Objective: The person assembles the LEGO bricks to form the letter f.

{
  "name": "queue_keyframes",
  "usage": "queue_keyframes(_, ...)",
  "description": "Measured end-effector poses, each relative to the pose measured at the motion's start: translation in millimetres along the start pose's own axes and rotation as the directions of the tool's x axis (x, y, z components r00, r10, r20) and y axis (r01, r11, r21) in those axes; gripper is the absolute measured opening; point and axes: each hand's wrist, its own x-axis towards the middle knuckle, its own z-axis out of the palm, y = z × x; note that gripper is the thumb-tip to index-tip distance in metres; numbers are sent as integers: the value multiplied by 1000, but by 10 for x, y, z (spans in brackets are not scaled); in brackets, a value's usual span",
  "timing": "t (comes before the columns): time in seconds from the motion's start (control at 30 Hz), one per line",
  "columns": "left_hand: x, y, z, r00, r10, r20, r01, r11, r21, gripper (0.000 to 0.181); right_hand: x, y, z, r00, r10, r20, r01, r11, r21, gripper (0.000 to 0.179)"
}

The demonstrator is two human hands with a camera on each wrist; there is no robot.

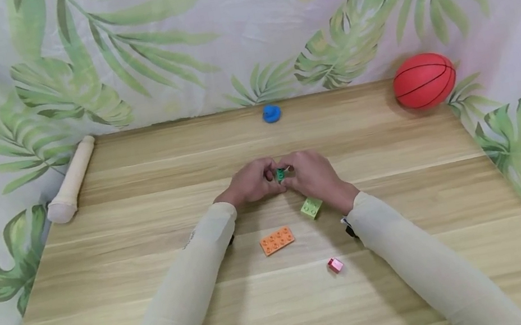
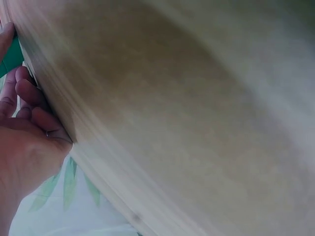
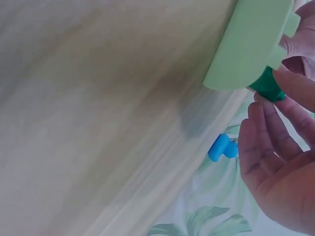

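Note:
A small green toy brick (image 1: pixel 280 174) sits between my two hands, above the middle of the table. My right hand (image 1: pixel 311 174) pinches it between thumb and fingers, clearest in the right wrist view, where the green brick (image 3: pixel 268 86) shows partly. From the other side my left hand (image 1: pixel 255 180) holds it with curled fingertips; the left wrist view shows only an edge of the green brick (image 2: pixel 12 56). Beneath my right wrist lies a light green brick (image 1: pixel 311 208), which looms large in the right wrist view. An orange brick (image 1: pixel 277 240) and a small pinkish-red brick (image 1: pixel 335 265) lie nearer me.
At the table's (image 1: pixel 153 259) back edge sits a blue rubber duck (image 1: pixel 271 114). A red ball (image 1: pixel 424 81) with black lines rests at the back right corner. Along the left edge lies a pale, microphone-shaped object (image 1: pixel 73 181). Leaf-patterned cloth (image 1: pixel 245 34) hangs behind the table.

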Motion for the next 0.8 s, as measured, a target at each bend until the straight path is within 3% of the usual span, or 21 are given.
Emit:
queue_keyframes(0.27, 1, -29, -13, 1000, 2, 11, -2, 1000, -27, 29, 24, 39, 12, 997, 66, 35, -69, 993, 97, 38)
queue_keyframes(0.47, 17, -36, 6, 1000, 9, -7, -9, 999, -35, 30, 18, 65, -11, 997, 48, 63, -59, 981, 184, 37)
queue_keyframes(0.7, -6, -23, 11, 1000, 4, -8, -5, 999, -33, 31, -142, 98, -53, 988, -61, 143, 47, 994, 101, 53)
queue_keyframes(0.8, -3, -26, 8, 1000, 9, -6, -9, 1000, -24, 30, -269, 75, -70, 979, -53, 196, 44, 998, 53, 66)
